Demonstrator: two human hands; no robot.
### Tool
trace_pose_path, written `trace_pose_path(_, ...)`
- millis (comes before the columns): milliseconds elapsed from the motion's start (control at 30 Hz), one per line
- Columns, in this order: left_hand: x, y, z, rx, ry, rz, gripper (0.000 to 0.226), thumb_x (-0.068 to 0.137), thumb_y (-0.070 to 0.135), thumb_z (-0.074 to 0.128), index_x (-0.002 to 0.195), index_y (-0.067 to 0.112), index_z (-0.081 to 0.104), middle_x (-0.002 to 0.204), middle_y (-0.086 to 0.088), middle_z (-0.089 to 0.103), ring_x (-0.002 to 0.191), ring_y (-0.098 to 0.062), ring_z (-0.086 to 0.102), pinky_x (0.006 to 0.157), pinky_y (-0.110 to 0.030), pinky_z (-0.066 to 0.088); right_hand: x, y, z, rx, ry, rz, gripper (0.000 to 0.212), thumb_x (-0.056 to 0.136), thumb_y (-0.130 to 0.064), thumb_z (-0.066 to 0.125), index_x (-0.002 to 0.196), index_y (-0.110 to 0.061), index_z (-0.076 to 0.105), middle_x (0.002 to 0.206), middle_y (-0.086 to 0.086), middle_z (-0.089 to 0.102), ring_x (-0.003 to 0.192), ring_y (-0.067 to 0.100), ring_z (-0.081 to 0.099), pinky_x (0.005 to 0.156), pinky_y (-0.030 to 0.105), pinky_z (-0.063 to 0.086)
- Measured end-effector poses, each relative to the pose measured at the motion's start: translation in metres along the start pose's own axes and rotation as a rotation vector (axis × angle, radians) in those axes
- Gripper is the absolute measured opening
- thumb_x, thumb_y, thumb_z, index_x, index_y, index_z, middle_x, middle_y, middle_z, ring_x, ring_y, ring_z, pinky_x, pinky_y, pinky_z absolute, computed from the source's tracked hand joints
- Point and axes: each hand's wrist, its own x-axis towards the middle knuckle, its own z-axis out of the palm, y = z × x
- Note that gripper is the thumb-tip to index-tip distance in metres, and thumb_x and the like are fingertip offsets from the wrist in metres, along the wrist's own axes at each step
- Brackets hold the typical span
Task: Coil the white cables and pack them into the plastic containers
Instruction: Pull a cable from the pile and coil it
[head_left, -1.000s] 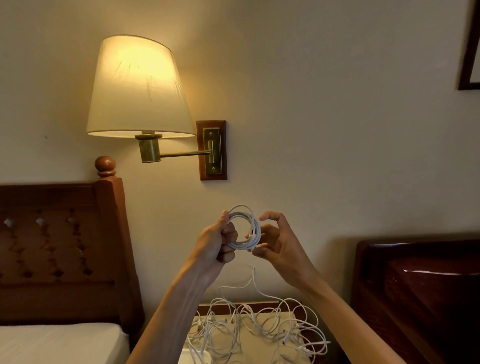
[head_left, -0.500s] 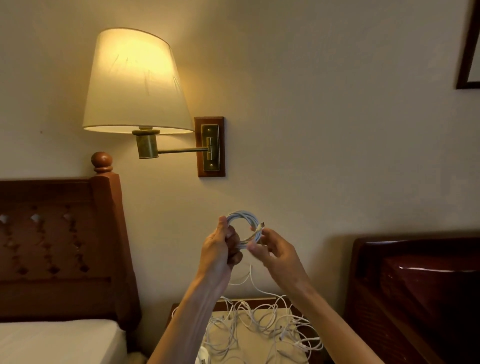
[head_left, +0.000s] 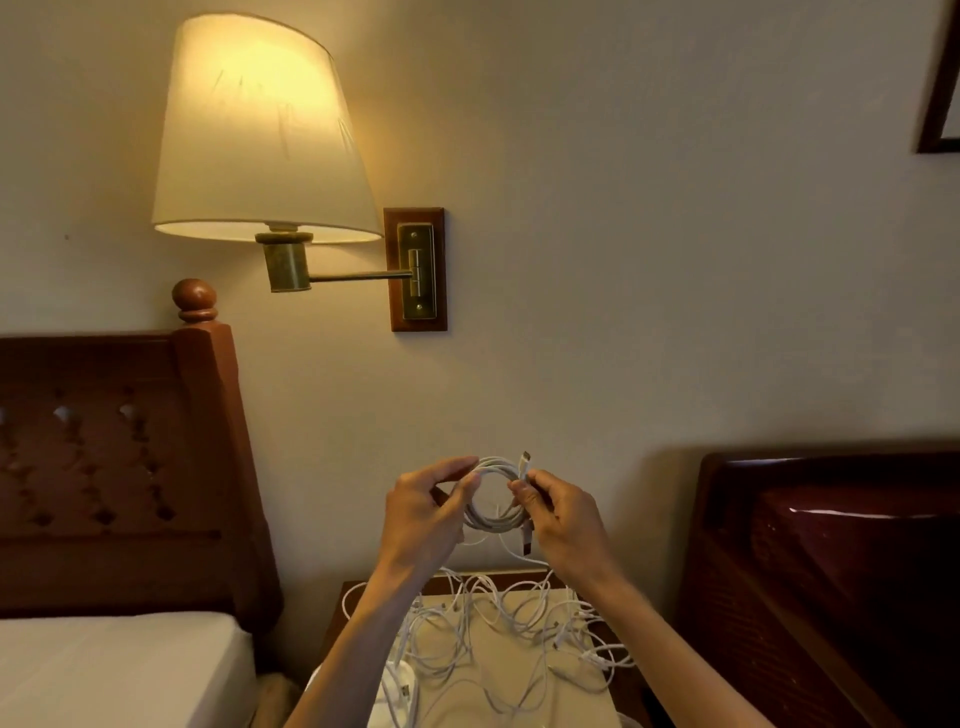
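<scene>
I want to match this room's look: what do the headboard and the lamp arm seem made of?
Headboard: apparently dark reddish wood, polished, with carved cut-outs and a turned knob. Lamp arm: looks like brass-toned metal with a dull sheen; plated or solid, I cannot tell.

Left hand (head_left: 423, 512) and right hand (head_left: 558, 512) each pinch opposite sides of the coiled white cable (head_left: 493, 491), held above the bedside table (head_left: 519, 670). Loose white cables (head_left: 519, 618) lie tangled on the table. Wall lamp (head_left: 260, 135) glows above the table, upper left

White cable coil (head_left: 493, 499) upright; loose cables (head_left: 519, 618) tangled below.
</scene>
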Motion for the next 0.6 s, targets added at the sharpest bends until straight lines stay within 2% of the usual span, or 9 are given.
trace_pose_path(100,-0.012,-0.013,0.011,0.037,0.032,-0.035,0.019,0.085,0.018,0.073,0.102,0.013,0.075,0.074,0.002,0.072,0.054,-0.006,0.065,0.049,-0.019,0.051,-0.012,0.012,0.0,-0.036,0.025,-0.011,0.015,0.099,-0.02,0.054,0.103,-0.017,0.067,0.074,-0.008,0.064,0.066,0.001,0.057,0.059,0.017,0.045)
trace_pose_path(200,-0.036,-0.035,0.023,0.024,0.011,-0.09,0.016,0.085,0.02,0.072,0.101,0.018,0.076,0.076,0.006,0.073,0.062,-0.007,0.068,0.055,-0.025,0.055,-0.035,0.029,0.0,-0.003,0.056,0.021,0.02,0.098,-0.014,0.055,0.116,-0.019,0.061,0.093,-0.007,0.071,0.085,0.006,0.068,0.069,0.021,0.056)
trace_pose_path(267,-0.06,-0.054,0.032,0.061,-0.039,-0.117,0.02,0.086,0.024,0.071,0.106,0.02,0.074,0.08,0.008,0.072,0.062,-0.006,0.066,0.055,-0.026,0.055,-0.055,0.049,-0.003,-0.04,0.034,0.057,0.015,0.096,-0.013,0.058,0.109,-0.019,0.062,0.092,-0.006,0.072,0.081,0.01,0.07,0.069,0.024,0.057)
trace_pose_path(367,-0.11,-0.09,0.047,0.256,-0.079,-0.132,0.03,0.087,0.033,0.068,0.116,0.026,0.067,0.103,0.014,0.069,0.084,-0.001,0.065,0.069,-0.024,0.057,-0.085,0.089,-0.014,-0.201,-0.057,0.091,0.011,0.094,-0.01,0.06,0.097,-0.015,0.07,0.083,-0.01,0.068,0.076,0.001,0.064,0.067,0.019,0.049)
trace_pose_path(467,-0.172,-0.128,0.062,0.474,-0.262,-0.078,0.031,0.089,0.041,0.063,0.115,0.025,0.068,0.112,0.01,0.067,0.1,-0.007,0.06,0.083,-0.021,0.049,-0.12,0.133,-0.021,-0.32,-0.196,0.222,0.012,0.091,-0.008,0.061,0.087,-0.008,0.072,0.076,-0.008,0.064,0.065,-0.002,0.057,0.066,0.025,0.048)
trace_pose_path(533,-0.204,-0.146,0.071,0.543,-0.438,-0.039,0.035,0.089,0.047,0.058,0.116,0.025,0.067,0.116,0.009,0.066,0.11,-0.01,0.058,0.091,-0.015,0.039,-0.142,0.16,-0.019,-0.397,-0.293,0.348,0.014,0.093,-0.012,0.06,0.087,-0.009,0.072,0.08,-0.002,0.067,0.066,0.001,0.058,0.069,0.03,0.052)
trace_pose_path(600,-0.224,-0.156,0.077,0.571,-0.556,-0.078,0.044,0.09,0.055,0.051,0.123,0.028,0.062,0.123,0.01,0.059,0.117,-0.007,0.053,0.095,-0.013,0.036,-0.162,0.186,-0.013,-0.491,-0.354,0.439,0.017,0.094,-0.015,0.057,0.085,-0.011,0.07,0.084,0.001,0.066,0.071,0.006,0.058,0.07,0.034,0.05)
